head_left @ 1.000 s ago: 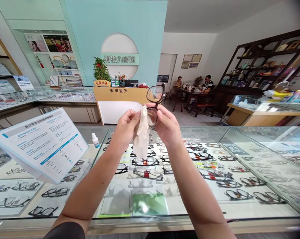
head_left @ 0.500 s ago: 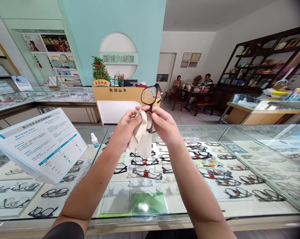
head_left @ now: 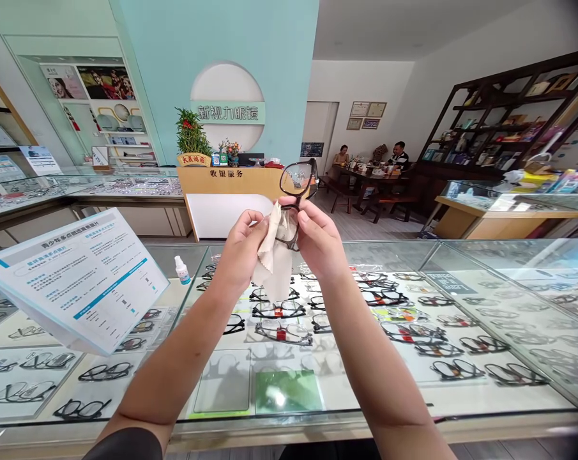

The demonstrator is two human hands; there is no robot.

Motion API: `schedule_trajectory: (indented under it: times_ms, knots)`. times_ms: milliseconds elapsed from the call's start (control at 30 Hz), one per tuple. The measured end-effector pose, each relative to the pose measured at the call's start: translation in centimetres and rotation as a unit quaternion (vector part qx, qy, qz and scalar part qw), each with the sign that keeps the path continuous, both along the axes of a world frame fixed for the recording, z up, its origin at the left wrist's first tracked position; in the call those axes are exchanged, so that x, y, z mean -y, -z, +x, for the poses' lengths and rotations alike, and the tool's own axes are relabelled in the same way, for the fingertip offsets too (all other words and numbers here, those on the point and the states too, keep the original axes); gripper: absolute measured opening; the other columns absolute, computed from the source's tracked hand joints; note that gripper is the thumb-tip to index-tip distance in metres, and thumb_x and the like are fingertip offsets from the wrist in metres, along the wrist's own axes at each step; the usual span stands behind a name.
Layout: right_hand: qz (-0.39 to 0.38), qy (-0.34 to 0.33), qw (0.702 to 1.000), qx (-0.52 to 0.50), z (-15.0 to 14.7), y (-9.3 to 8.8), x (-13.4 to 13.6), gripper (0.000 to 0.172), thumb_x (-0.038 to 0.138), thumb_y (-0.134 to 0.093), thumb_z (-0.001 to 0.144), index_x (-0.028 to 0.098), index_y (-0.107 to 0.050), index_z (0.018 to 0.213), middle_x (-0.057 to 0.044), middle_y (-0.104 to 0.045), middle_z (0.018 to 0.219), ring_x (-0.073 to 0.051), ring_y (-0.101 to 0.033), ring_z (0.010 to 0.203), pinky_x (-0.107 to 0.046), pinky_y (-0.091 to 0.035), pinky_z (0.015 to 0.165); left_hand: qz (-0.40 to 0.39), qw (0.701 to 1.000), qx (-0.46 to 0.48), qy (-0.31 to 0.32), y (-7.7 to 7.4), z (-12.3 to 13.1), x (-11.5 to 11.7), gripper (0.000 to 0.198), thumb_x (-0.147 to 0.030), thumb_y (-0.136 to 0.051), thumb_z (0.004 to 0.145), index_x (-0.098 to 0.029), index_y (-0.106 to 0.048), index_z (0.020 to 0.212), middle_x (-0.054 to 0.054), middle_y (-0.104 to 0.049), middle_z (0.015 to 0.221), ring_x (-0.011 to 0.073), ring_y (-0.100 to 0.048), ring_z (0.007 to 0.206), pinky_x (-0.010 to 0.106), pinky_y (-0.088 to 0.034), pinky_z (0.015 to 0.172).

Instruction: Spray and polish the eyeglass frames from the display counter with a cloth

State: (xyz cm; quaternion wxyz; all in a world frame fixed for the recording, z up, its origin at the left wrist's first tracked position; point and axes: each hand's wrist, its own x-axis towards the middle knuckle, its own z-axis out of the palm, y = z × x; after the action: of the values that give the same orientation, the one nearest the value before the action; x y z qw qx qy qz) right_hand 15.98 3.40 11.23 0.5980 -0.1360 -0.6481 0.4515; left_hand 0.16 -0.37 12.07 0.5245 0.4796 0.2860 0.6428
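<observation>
A pair of dark-rimmed eyeglasses (head_left: 299,178) is held up on edge over the glass counter, one lens above the other. My right hand (head_left: 320,240) pinches the frame near its bridge, thumb toward me. A pale cream cleaning cloth (head_left: 273,262) hangs from my left hand (head_left: 243,246), whose fingers are closed on it. Part of the cloth lies against the lower lens, which it partly covers. The upper lens is bare. Some fingertips of both hands are hidden behind the cloth and the frame.
Under the glass counter top (head_left: 365,409) lie rows of spectacle frames (head_left: 279,309). On the left stand a folded printed sign (head_left: 87,281) and a small white spray bottle (head_left: 182,270). Behind is a cashier desk (head_left: 231,185). Two people sit at a dark table (head_left: 365,174) further back.
The glasses have tilted and shifted slightly right and up with my right hand. My left hand has drawn a little away from the frame, and the cloth has changed its folds.
</observation>
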Motion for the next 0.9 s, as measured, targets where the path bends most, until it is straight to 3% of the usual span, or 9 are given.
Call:
schedule_trajectory:
  times_ms: [133, 267, 467, 633, 900]
  knots:
    - [0.004, -0.009, 1.000, -0.018, -0.2, 0.0, 0.1, 0.039, 0.060, -0.077, 0.099, 0.033, -0.082, 0.126, -0.005, -0.079, 0.138, -0.030, -0.073, 0.131, -0.048, -0.062, 0.113, -0.018, 0.999, 0.030, -0.030, -0.1, 0.5, 0.3, 0.039, -0.040, -0.090, 0.080, -0.023, -0.055, 0.083, -0.008, -0.053, 0.061, 0.0082, -0.045, 0.050, 0.022, -0.032, 0.050]
    - [0.008, -0.007, 0.999, -0.030, -0.1, -0.2, 0.1, 0.034, 0.058, -0.079, 0.098, 0.034, -0.084, 0.122, -0.005, -0.077, 0.139, -0.029, -0.071, 0.131, -0.048, -0.060, 0.116, -0.017, 0.998, 0.051, -0.012, 0.0, 0.5, 0.2, 0.039, -0.036, -0.090, 0.077, -0.022, -0.055, 0.084, -0.007, -0.057, 0.064, 0.0097, -0.053, 0.055, 0.022, -0.038, 0.054]
    - [0.008, -0.017, 1.000, -0.002, 0.5, -0.2, 0.1, 0.037, 0.059, -0.079, 0.098, 0.034, -0.084, 0.125, -0.005, -0.078, 0.127, -0.026, -0.073, 0.118, -0.043, -0.062, 0.107, -0.003, 0.996, 0.003, 0.085, 0.3, -0.1, -0.5, 0.063, -0.060, -0.103, 0.069, -0.019, -0.072, 0.105, 0.001, -0.077, 0.085, 0.0185, -0.072, 0.077, 0.028, -0.053, 0.071]
    - [0.024, -0.011, 1.000, 0.011, 0.4, 0.0, 0.0, 0.036, 0.060, -0.079, 0.099, 0.035, -0.084, 0.125, -0.004, -0.078, 0.130, -0.026, -0.073, 0.118, -0.044, -0.060, 0.112, 0.010, 0.991, -0.071, 0.113, 0.3, -0.5, -0.7, 0.069, -0.074, -0.100, 0.065, -0.016, -0.078, 0.094, 0.004, -0.077, 0.083, 0.0170, -0.067, 0.077, 0.027, -0.048, 0.070]
    - [0.057, -0.029, 0.997, 0.040, 0.2, 0.1, -0.1, 0.029, 0.053, -0.074, 0.105, 0.037, -0.085, 0.127, 0.000, -0.080, 0.140, -0.026, -0.072, 0.133, -0.044, -0.054, 0.123, -0.001, 0.991, -0.071, 0.113, 0.3, -0.4, -0.2, 0.064, -0.063, -0.104, 0.067, -0.016, -0.078, 0.102, 0.003, -0.076, 0.089, 0.0148, -0.064, 0.077, 0.028, -0.049, 0.072]
